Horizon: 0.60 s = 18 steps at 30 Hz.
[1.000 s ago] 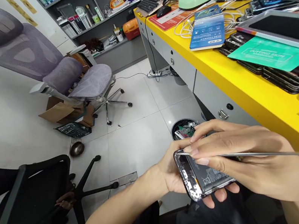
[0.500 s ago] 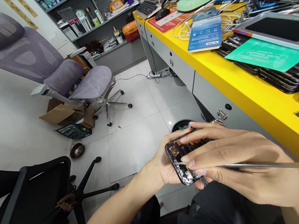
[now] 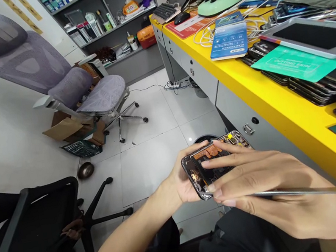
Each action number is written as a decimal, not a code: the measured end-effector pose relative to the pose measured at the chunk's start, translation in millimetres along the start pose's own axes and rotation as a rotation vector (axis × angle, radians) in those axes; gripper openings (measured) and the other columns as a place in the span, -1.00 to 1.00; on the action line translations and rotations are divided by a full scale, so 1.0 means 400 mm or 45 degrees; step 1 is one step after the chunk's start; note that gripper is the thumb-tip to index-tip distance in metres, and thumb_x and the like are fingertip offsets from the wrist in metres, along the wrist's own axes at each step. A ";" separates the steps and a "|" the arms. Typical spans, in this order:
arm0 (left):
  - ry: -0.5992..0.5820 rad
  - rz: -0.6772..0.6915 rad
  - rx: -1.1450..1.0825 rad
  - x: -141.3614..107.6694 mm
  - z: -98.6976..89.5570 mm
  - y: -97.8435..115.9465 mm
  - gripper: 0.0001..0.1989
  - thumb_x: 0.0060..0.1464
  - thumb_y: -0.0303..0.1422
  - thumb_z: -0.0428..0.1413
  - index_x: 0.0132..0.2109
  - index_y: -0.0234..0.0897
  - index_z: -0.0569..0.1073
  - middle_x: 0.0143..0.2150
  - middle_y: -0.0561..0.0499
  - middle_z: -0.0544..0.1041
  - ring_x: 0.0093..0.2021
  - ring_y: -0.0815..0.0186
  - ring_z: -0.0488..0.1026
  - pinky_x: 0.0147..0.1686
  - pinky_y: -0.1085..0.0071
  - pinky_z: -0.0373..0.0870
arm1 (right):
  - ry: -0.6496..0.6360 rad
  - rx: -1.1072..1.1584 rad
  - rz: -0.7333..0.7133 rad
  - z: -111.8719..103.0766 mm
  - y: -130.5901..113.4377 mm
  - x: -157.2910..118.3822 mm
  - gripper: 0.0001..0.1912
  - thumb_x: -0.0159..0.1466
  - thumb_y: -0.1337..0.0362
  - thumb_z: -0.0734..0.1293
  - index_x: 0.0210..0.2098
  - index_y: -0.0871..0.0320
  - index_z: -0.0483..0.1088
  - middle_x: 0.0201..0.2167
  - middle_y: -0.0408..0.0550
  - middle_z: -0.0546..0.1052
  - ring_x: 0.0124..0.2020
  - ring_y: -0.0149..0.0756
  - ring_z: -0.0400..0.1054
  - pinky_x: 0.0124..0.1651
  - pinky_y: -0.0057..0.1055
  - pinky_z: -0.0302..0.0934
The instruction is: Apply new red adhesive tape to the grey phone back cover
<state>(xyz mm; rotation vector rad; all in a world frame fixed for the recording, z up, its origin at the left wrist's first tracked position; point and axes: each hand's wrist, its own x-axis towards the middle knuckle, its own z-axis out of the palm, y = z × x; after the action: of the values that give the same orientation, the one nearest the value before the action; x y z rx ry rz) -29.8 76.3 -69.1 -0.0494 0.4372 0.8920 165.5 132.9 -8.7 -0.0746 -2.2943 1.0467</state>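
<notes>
My left hand [image 3: 185, 186] is closed around an opened phone [image 3: 210, 174], holding it from below and along its edge above my lap. The phone's inside faces up, showing a black battery area, copper-orange patches and a circuit board at the far end. My right hand [image 3: 280, 180] pinches a thin metal pry tool [image 3: 311, 192] between thumb and fingers. The tool's long shaft runs back under the hand to the right. Its working tip is at the phone's near corner, partly hidden by my fingertips. Other fingers of my right hand lie over the phone.
To the right runs a yellow bench [image 3: 244, 83] with stacked phones [image 3: 306, 90], a green card [image 3: 297, 62], a blue box [image 3: 229, 38], cables and a fan [image 3: 221, 1]. A grey office chair [image 3: 98, 94] and a black chair [image 3: 28, 235] stand to the left. A bin [image 3: 205, 138] is behind the phone.
The phone has tilted and shifted slightly, uncovering its circuit-board end and more copper-orange patches. The tool's tip has moved from inside the phone's near end to its near corner.
</notes>
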 end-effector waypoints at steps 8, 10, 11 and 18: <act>-0.003 -0.038 -0.023 -0.013 -0.001 0.019 -0.60 0.19 -0.12 0.16 -0.06 -0.40 0.58 -0.39 -0.11 0.61 -0.31 0.06 0.61 -0.19 0.19 0.52 | -0.004 0.024 -0.040 -0.005 -0.007 -0.003 -0.79 0.36 0.43 0.45 -0.07 0.01 0.56 -0.12 -0.28 0.74 0.16 -0.30 0.55 0.48 -0.25 0.15; -0.011 -0.048 -0.027 -0.012 0.003 0.020 -0.58 0.21 -0.12 0.14 -0.04 -0.42 0.57 -0.39 -0.13 0.61 -0.32 0.08 0.61 -0.18 0.19 0.52 | 0.004 -0.007 -0.055 -0.008 -0.011 -0.001 -0.77 0.36 0.45 0.44 -0.07 0.01 0.54 -0.12 -0.27 0.74 0.14 -0.32 0.56 0.48 -0.29 0.15; -0.014 -0.048 -0.029 -0.011 0.005 0.021 -0.58 0.21 -0.13 0.13 -0.02 -0.43 0.57 -0.38 -0.14 0.62 -0.30 0.07 0.62 -0.16 0.18 0.53 | -0.003 -0.029 -0.058 -0.010 -0.013 0.000 -0.77 0.36 0.45 0.44 -0.06 0.01 0.54 -0.11 -0.27 0.74 0.14 -0.34 0.56 0.48 -0.32 0.13; 0.036 0.054 0.048 -0.031 -0.029 0.031 -0.58 0.27 -0.13 0.09 0.00 -0.40 0.57 -0.23 -0.23 0.68 -0.24 -0.02 0.65 -0.30 0.10 0.61 | 0.025 -0.082 -0.012 -0.031 -0.017 -0.017 -0.80 0.35 0.44 0.44 -0.10 0.01 0.54 -0.12 -0.27 0.74 0.13 -0.31 0.56 0.49 -0.25 0.15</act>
<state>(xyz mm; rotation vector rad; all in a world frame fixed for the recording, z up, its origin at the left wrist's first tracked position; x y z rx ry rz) -50.3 72.4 -73.2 -0.0184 0.4825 0.9254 179.2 134.5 -1.2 -0.0995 -2.3087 0.9628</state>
